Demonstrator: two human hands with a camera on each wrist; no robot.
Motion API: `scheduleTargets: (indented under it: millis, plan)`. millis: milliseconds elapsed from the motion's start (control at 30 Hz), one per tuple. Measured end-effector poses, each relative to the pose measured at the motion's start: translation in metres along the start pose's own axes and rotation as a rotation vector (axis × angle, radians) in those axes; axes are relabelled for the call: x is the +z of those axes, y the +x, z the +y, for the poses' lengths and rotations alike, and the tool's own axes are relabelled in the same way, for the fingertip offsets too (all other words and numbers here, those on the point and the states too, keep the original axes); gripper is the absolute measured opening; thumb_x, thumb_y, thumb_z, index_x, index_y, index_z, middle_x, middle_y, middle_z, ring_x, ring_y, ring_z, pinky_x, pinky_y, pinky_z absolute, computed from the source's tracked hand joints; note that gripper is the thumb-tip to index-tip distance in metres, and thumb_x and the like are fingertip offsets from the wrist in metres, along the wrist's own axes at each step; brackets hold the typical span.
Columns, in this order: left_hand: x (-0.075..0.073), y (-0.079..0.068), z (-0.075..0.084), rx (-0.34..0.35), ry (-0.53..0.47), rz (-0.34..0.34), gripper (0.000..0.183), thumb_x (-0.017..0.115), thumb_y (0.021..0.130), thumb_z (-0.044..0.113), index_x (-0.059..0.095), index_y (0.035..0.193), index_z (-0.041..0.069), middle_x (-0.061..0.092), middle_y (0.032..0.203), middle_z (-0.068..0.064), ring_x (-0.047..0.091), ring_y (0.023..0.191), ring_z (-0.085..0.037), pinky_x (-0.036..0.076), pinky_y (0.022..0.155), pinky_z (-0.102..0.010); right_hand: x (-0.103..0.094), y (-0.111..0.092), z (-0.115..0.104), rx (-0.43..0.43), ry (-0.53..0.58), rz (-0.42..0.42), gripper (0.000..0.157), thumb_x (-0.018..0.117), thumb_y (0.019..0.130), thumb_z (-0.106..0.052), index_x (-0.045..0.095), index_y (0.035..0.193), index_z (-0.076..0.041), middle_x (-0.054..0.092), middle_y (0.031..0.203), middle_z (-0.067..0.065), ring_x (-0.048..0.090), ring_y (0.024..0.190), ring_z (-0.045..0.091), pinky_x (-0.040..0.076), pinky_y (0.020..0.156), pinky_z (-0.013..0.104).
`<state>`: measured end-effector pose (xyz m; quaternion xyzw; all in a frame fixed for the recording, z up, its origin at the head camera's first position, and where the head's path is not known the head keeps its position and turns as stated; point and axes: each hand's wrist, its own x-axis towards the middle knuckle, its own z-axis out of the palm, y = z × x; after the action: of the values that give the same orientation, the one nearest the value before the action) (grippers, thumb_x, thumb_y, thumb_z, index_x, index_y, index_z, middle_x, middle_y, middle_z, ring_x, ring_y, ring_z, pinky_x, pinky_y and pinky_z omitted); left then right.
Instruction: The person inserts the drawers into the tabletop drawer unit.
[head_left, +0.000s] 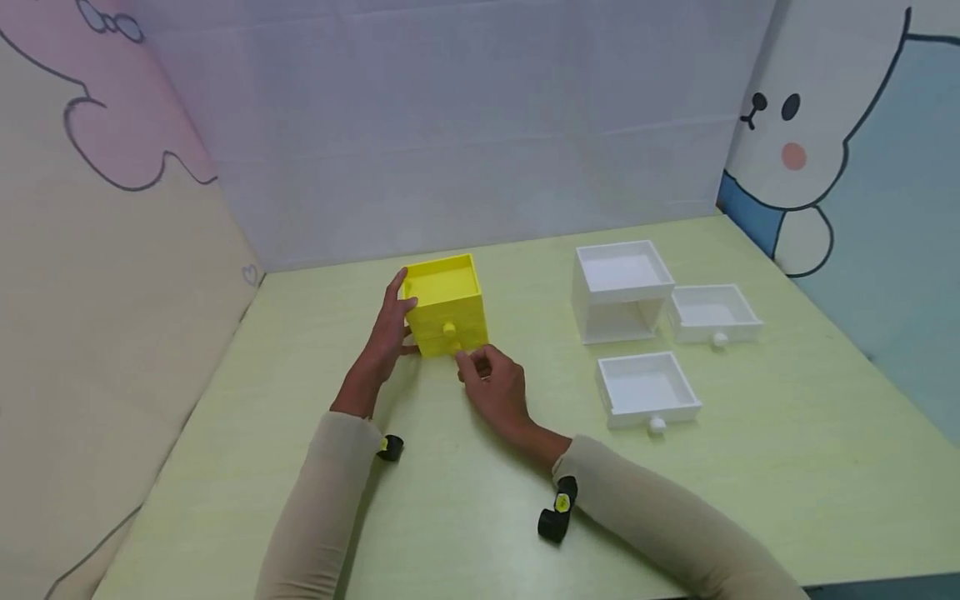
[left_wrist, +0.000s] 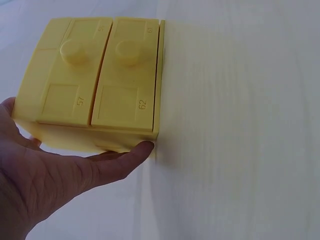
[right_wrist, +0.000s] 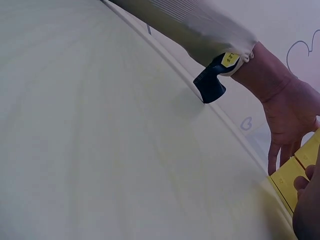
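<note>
A small yellow two-drawer box (head_left: pixel 447 321) stands on the table, both its drawers flush in the front. Embossed numbers mark the drawer fronts in the left wrist view. My left hand (head_left: pixel 384 337) grips the box from its left side, with the thumb on the top rim and other fingers lower on the side wall. The right hand (head_left: pixel 495 385) is at the box's front lower corner, fingers curled and thumb tip right at the lower knob (head_left: pixel 456 346). Whether it pinches that knob I cannot tell. Above sits the upper knob (left_wrist: pixel 73 52).
To the right stands a white box frame (head_left: pixel 626 292) with an open front. One white drawer (head_left: pixel 716 315) lies beside it and another white drawer (head_left: pixel 648 392) in front of it. A white cloth (head_left: pixel 480 125) hangs behind the table, with painted walls at both sides.
</note>
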<state>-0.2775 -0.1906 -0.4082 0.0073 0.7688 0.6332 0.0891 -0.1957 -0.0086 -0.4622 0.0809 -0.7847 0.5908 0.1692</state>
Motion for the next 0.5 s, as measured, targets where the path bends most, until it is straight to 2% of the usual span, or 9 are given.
scheduleTargets:
  millis: [300,400,500]
  plan:
    - [-0.002,-0.002,0.000,0.031,0.007,-0.014,0.058,0.031,0.105,0.039,0.005,0.153,0.057,0.005,0.165,-0.002,0.029,0.143,-0.046,0.033,0.106,-0.066,-0.024,-0.014,-0.002,0.036,0.047,-0.050,0.020,0.064,0.098,-0.026,0.066,0.082,-0.015,0.072,0.076,-0.002,0.070,0.071,0.018,0.055,0.066,0.028]
    - [-0.003,-0.002,0.001,0.076,-0.003,0.013,0.058,0.031,0.105,0.039,0.003,0.151,0.060,0.003,0.166,-0.001,0.026,0.145,-0.043,0.029,0.109,-0.065,-0.034,-0.017,-0.003,0.057,0.046,-0.057,0.019,0.064,0.098,-0.025,0.066,0.082,-0.015,0.072,0.075,-0.003,0.070,0.072,0.020,0.054,0.067,0.028]
    - [-0.004,-0.003,0.002,0.144,-0.015,0.063,0.059,0.032,0.104,0.037,0.004,0.153,0.057,0.005,0.166,-0.002,0.021,0.148,-0.037,0.025,0.110,-0.065,-0.042,-0.020,-0.002,0.078,0.047,-0.058,0.019,0.064,0.098,-0.024,0.065,0.081,-0.014,0.072,0.075,-0.003,0.070,0.072,0.019,0.054,0.069,0.028]
